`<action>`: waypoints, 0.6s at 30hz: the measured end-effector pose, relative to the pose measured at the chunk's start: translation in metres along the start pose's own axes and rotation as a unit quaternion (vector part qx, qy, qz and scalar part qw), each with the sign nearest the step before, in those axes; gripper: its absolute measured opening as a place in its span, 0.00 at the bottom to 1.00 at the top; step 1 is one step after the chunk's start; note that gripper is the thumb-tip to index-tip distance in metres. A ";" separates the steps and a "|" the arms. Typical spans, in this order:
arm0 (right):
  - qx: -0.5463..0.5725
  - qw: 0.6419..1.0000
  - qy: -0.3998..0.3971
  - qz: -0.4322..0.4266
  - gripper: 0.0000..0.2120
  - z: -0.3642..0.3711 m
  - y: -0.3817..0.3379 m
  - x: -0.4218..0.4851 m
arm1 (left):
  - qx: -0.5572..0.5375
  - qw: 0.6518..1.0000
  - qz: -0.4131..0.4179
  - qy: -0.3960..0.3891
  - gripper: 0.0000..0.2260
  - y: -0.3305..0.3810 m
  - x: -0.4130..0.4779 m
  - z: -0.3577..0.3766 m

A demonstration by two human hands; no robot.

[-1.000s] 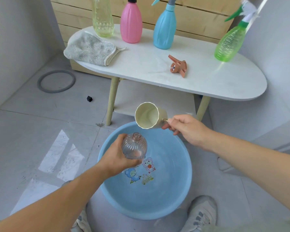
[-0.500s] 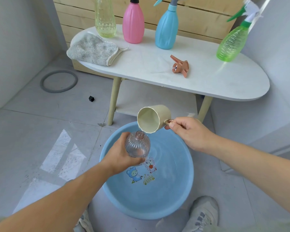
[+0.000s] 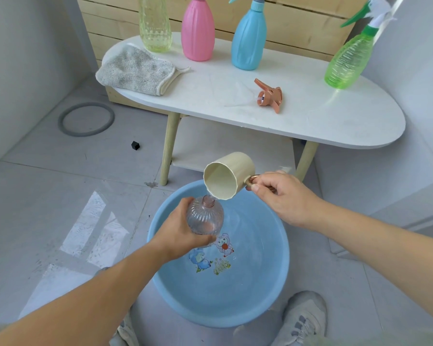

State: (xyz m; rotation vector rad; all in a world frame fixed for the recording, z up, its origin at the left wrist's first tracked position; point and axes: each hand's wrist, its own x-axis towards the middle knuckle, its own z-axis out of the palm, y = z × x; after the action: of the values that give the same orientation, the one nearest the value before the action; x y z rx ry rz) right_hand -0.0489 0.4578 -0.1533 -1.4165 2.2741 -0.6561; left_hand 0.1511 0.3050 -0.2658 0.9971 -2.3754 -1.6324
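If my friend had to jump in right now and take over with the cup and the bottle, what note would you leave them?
Left hand grips the clear bottle, which has its neck open and is upright over the blue basin.
Right hand pinches the handle of the beige cup, which is tipped so its lip sits just above the bottle's neck.
Done: the cup is lined up to pour. An orange spray head, likely this bottle's, lies on the white table.
Left: probably finish pouring, then screw the spray head on. I cannot tell how full the bottle is.
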 end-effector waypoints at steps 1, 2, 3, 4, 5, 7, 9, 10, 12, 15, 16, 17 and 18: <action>-0.002 1.000 -0.002 -0.004 0.18 0.000 0.001 0.000 | -0.002 1.000 -0.001 0.000 0.40 -0.001 0.000 0.000; -0.004 1.000 -0.003 -0.006 0.18 0.001 0.002 0.000 | -0.003 1.000 -0.002 0.000 0.40 -0.001 0.000 0.000; -0.005 1.000 -0.004 -0.008 0.18 0.001 0.003 0.000 | -0.003 1.000 -0.004 0.000 0.40 -0.001 0.000 0.000; -0.007 1.000 -0.005 -0.008 0.18 0.001 0.003 0.000 | -0.003 1.000 -0.005 0.000 0.39 -0.001 0.000 0.000; -0.007 1.000 -0.005 -0.009 0.18 0.001 0.002 0.001 | -0.002 1.000 -0.006 0.001 0.39 -0.002 0.000 0.000; -0.005 1.000 -0.005 -0.011 0.17 0.001 0.002 0.001 | 0.001 1.000 -0.008 0.001 0.39 -0.002 0.000 0.000; -0.006 1.000 -0.004 -0.013 0.17 0.001 0.001 0.001 | 0.002 1.000 -0.008 0.001 0.39 -0.003 0.000 0.000; -0.007 1.000 -0.004 -0.015 0.17 0.001 0.001 0.001 | 0.003 1.000 -0.008 0.002 0.39 -0.003 0.000 0.000; -0.008 1.000 -0.002 -0.020 0.16 0.001 0.001 0.002 | 0.007 1.000 -0.007 0.005 0.40 -0.004 0.000 0.000; -0.013 0.999 0.000 -0.030 0.16 0.001 0.001 0.003 | 0.008 1.000 -0.006 0.008 0.41 -0.005 0.001 0.001; -0.017 0.999 0.003 -0.036 0.16 0.001 0.002 0.004 | 0.006 1.000 -0.005 0.007 0.40 -0.005 0.001 0.002; -0.022 0.999 0.005 -0.043 0.16 0.001 0.003 0.004 | 0.004 1.000 -0.005 0.006 0.40 -0.005 0.001 0.002; -0.027 0.998 0.007 -0.049 0.16 0.002 0.004 0.004 | 0.002 1.000 -0.006 0.004 0.39 -0.004 0.001 0.002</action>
State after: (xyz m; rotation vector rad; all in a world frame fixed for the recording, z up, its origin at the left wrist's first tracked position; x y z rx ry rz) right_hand -0.0528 0.4550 -0.1570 -1.5625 2.2596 -0.6406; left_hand 0.1516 0.3047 -0.2705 1.0177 -2.3721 -1.6253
